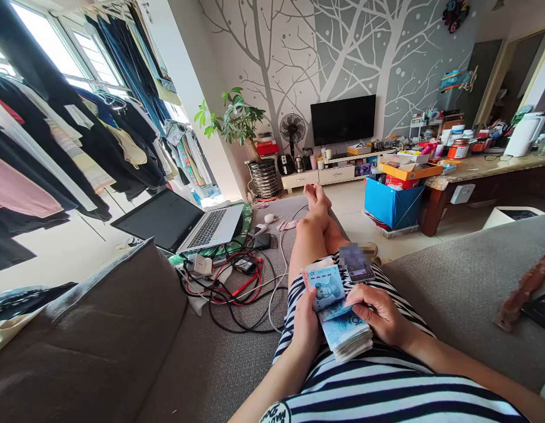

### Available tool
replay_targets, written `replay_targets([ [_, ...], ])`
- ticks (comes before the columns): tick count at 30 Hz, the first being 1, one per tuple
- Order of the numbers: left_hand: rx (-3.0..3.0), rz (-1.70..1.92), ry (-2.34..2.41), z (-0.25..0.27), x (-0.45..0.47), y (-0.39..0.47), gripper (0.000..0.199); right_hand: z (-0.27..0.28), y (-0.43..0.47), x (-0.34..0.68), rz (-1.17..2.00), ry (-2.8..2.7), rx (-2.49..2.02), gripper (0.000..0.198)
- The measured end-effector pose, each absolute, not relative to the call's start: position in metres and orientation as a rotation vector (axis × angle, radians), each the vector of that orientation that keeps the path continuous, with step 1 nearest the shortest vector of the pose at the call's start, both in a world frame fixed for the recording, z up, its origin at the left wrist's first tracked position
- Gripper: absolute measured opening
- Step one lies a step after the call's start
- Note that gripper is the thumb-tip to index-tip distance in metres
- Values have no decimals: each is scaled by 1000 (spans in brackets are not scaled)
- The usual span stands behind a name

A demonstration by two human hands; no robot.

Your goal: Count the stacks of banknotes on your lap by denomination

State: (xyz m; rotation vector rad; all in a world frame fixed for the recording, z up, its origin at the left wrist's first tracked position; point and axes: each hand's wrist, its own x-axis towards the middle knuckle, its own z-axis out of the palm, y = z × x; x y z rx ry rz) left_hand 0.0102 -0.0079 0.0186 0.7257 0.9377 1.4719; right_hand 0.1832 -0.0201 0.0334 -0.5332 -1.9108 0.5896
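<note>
Hands (343, 320) closed — gripping banknotes (343, 329).

Def a home, living rm of an apt. Grey sofa (452, 282) up front, flat TV (343, 119) on a low white TV stand (318, 175) w/ a standing fan (293, 130) and a big potted plant (232, 120) next to it. Tree mural (343, 47) painted on the back wall. Laundry (56, 135) hanging on a rack by the window (56, 47), laptop (184, 222) + tangle of chargers/cables (230, 282) on the sofa, and a long counter (484, 167) on the right piled w/ household clutter.
</note>
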Motion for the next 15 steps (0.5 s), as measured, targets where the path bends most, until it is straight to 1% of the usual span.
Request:
replay_targets([
  [4, 731, 1464, 932, 20, 11, -8, 26, 38, -21, 184, 647, -1953, -446, 24],
  [9, 751, 1469, 898, 22, 12, -9, 28, 40, -23, 186, 685, -1978, -439, 24],
  [15, 858, 1561, 860, 23, 13, -8, 20, 39, -23, 186, 678, -1991, -438, 25],
])
